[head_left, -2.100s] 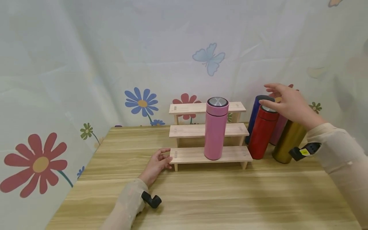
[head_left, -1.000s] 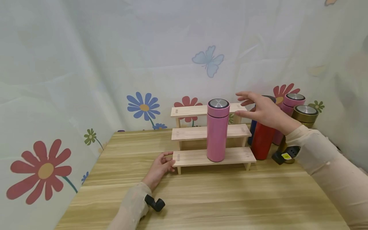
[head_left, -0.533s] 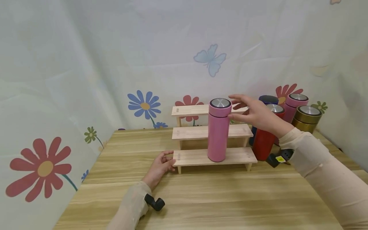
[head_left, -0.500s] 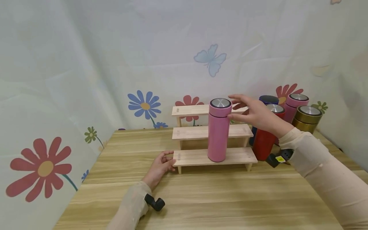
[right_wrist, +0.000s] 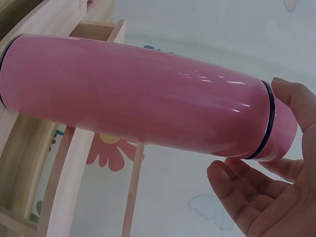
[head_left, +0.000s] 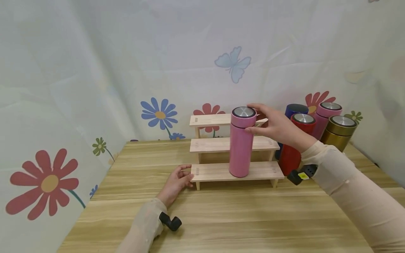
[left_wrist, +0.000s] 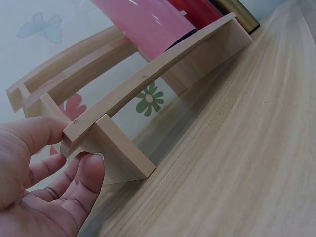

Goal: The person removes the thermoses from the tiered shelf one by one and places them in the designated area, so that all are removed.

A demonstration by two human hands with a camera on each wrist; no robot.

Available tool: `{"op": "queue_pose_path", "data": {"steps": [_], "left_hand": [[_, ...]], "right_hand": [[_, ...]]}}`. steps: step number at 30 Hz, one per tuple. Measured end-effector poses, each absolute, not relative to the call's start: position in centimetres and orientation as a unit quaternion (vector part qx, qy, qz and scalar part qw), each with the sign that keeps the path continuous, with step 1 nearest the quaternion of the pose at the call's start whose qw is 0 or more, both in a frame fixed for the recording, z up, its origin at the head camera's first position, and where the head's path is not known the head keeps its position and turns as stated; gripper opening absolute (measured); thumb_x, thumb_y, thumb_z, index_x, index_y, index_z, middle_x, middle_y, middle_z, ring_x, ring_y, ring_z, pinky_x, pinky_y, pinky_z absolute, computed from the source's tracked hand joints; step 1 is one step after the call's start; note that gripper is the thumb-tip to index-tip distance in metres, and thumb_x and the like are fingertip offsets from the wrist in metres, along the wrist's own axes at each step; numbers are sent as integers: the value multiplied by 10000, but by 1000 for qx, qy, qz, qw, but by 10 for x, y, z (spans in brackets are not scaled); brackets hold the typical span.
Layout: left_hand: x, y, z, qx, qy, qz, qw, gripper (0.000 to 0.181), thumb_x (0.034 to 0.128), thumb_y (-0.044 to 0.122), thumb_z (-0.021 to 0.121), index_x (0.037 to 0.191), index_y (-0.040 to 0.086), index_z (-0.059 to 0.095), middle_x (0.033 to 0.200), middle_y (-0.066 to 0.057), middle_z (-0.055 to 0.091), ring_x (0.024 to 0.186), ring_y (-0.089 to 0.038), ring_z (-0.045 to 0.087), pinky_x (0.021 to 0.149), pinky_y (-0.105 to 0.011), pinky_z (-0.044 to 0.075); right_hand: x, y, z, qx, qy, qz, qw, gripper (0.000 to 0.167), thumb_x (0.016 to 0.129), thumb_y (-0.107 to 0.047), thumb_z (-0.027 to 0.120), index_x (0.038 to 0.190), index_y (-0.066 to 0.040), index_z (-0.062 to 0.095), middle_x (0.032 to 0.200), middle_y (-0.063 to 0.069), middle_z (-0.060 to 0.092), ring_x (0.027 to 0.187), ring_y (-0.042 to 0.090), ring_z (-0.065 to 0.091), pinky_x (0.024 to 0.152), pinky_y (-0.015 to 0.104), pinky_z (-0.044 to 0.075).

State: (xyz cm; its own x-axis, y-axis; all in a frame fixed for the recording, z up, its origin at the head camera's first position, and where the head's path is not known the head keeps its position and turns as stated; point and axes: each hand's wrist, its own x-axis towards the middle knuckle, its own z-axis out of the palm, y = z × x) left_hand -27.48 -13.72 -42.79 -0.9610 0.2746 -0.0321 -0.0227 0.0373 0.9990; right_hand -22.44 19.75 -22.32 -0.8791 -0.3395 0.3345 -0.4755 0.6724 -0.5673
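A pink thermos (head_left: 240, 151) with a silver-topped lid stands upright on the lowest step of a three-tier wooden shelf stand (head_left: 209, 172). My right hand (head_left: 278, 128) has its thumb and fingers around the lid end; in the right wrist view the thumb is on one side of the lid (right_wrist: 284, 131), with some fingertips just off the body on the other. With my left hand (head_left: 174, 182) I hold the left end of the lowest step. The left wrist view shows that thumb on the board's end (left_wrist: 74, 133) and the fingers below it.
Right of the stand, a red thermos (head_left: 289, 160), a blue thermos (head_left: 291, 109), another pink thermos (head_left: 322, 119) and a gold thermos (head_left: 338, 135) stand close together, partly behind my right arm. A flower-printed cloth (head_left: 177, 52) hangs behind the wooden table (head_left: 221, 221).
My right hand has come left from above the red thermos to the pink thermos's lid, and its fingers have closed around it. The left hand stays at the stand's end.
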Motion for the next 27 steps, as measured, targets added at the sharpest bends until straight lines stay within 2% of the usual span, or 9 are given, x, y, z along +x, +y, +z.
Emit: {"op": "queue_pose_path", "data": {"steps": [12,27], "left_hand": [[-275,-137,-427,90,713,687,108,470,929,5,574,1378,6,435,1009,-98,584,747,-119,583,669,-247,539],[-274,-137,-427,89,711,688,109,471,930,22,582,1378,10,437,992,-80,583,736,-125,572,670,-254,536]], "right_hand": [[-228,191,-232,210,-910,337,114,807,867,-283,718,1505,-126,250,1226,172,608,1085,287,601,911,479,531],[-228,190,-233,191,-908,353,123,786,843,-303,743,1469,-127,302,1132,165,642,1000,262,615,889,454,538]]}}
